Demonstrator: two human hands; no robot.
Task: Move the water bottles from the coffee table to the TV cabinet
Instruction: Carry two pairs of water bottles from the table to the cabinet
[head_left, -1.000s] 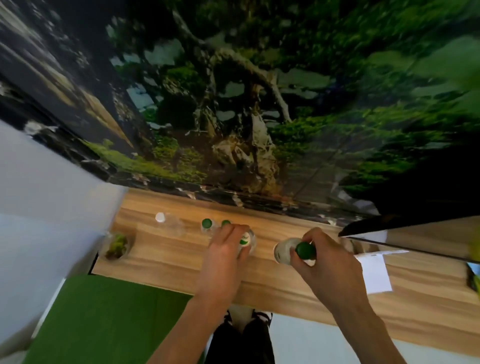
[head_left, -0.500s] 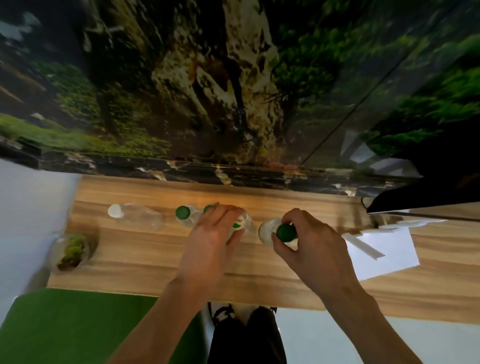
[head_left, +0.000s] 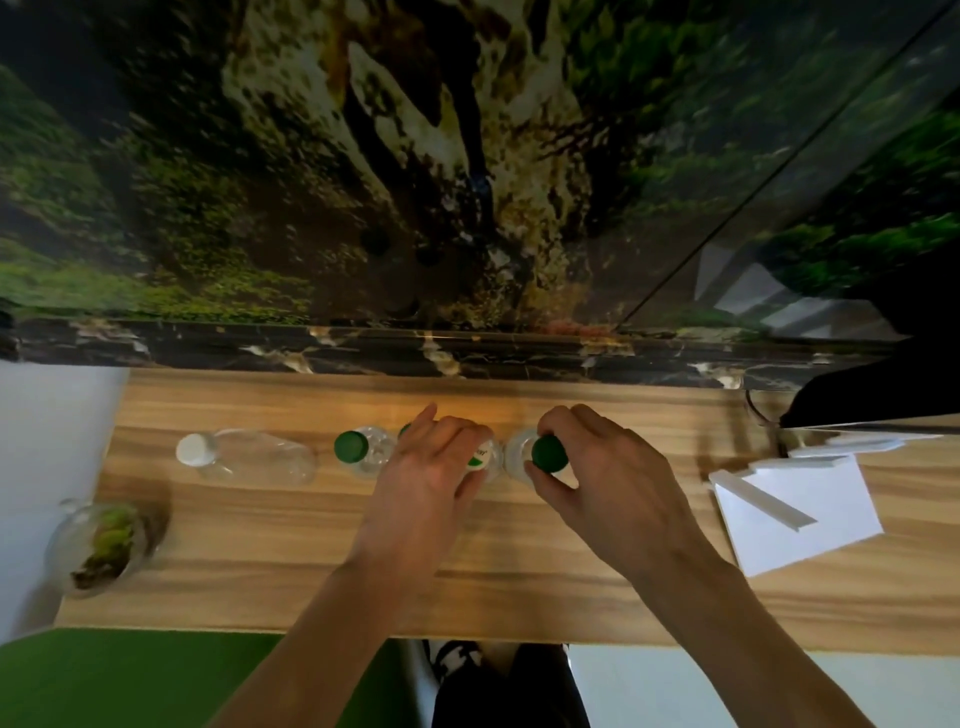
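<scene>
Standing on the cabinet (head_left: 519, 582): four green-capped bottles (head_left: 358, 453), one white-capped (head_left: 244, 457).

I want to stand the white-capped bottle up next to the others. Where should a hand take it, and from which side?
The white-capped bottle seems to lie on its side on the wooden top, cap pointing left. Grip its clear body mid-length from above, fingers spanning front and back; the cap is a small hold, and the open left side looks clear.
</scene>
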